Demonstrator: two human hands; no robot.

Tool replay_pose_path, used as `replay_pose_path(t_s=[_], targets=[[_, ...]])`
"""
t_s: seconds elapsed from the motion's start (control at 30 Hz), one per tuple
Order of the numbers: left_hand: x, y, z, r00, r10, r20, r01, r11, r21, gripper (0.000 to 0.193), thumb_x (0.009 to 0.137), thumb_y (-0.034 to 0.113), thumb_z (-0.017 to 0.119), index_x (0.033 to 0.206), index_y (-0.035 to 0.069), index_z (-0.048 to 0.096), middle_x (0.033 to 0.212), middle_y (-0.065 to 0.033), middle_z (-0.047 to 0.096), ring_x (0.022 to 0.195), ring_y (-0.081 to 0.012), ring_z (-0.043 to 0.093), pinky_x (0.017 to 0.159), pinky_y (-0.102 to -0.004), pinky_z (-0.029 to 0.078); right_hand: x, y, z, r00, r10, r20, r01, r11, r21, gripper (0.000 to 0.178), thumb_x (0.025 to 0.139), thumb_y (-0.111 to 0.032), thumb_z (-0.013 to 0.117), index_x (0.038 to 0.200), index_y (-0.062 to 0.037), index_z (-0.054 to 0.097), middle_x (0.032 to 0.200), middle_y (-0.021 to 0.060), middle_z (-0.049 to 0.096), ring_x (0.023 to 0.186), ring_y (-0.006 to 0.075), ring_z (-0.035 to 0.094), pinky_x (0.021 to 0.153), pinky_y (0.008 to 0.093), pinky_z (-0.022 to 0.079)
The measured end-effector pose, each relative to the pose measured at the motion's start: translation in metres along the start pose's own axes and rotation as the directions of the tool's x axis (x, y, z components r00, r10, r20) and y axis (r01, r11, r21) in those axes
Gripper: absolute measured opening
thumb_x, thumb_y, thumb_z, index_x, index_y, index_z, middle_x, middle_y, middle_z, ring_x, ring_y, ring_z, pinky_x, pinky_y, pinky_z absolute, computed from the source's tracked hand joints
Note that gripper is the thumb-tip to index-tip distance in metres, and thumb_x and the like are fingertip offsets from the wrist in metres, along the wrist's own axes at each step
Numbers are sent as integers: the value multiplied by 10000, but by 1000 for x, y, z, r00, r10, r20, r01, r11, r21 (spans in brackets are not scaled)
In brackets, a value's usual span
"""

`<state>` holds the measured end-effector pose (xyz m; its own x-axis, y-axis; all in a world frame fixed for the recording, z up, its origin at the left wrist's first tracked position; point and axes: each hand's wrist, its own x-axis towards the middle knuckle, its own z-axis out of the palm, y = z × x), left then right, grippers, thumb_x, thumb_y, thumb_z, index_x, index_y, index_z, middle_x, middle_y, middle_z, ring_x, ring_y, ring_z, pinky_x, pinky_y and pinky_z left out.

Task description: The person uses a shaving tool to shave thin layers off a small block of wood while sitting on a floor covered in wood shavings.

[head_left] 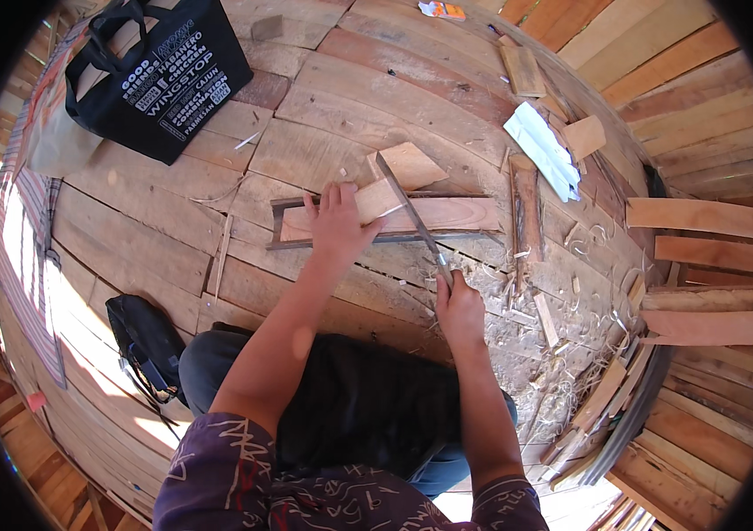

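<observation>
My left hand (338, 219) holds a pale wooden block (414, 166) down, its fingers over the top and the thumb along the near side. The block lies slanted across a long, shallow wooden frame (456, 213) with raised dark edges, which rests on the floor. In my closed right hand (461, 307) is the handle of a long, narrow-bladed hand tool (419, 223). Its dark metal blade runs up and left across the block, against or just over the wood; contact cannot be made out. Whether the blade has teeth is too small to see.
Wood shavings (571, 327) litter the plank floor on the right. Beyond the frame lie a bark-edged wood strip (526, 208), a white folded sheet (543, 150) and offcuts (522, 71). A black tote bag (160, 75) stands far left; a small black bag (145, 341) lies by my left knee.
</observation>
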<state>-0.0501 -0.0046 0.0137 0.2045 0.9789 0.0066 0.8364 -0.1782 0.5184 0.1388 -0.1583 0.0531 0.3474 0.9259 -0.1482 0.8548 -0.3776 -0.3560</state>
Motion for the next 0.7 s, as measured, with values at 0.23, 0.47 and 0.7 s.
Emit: replay_pose_path(t_s=[0.23, 0.47, 0.7], targets=[[-4, 3, 6, 1000, 17, 21, -21, 985, 172, 780, 866, 580, 622, 1345, -15, 461, 1401, -206, 488, 1415, -408, 335, 1144, -685, 117, 4, 3, -1, 1000, 16, -1, -16, 1000, 19, 264, 981, -304, 566, 998, -43, 599, 664, 242, 651, 644, 460, 662, 573, 548, 538], [-2, 2, 4, 997, 72, 20, -74, 974, 214, 770, 868, 582, 622, 1309, -33, 478, 1373, -223, 509, 1406, -417, 353, 1133, -705, 116, 5, 2, -3, 1000, -3, 11, 3, 1000, 28, 270, 983, -295, 561, 1006, -29, 604, 674, 254, 652, 654, 466, 660, 583, 552, 538], [0, 2, -1, 993, 73, 90, -85, 985, 148, 779, 823, 603, 665, 1244, -29, 496, 1373, -247, 506, 1407, -419, 350, 1131, -710, 105, 7, 1, -8, 998, 24, 51, -25, 999, 21, 266, 981, -303, 570, 1001, -41, 607, 685, 258, 652, 663, 475, 656, 594, 560, 531]])
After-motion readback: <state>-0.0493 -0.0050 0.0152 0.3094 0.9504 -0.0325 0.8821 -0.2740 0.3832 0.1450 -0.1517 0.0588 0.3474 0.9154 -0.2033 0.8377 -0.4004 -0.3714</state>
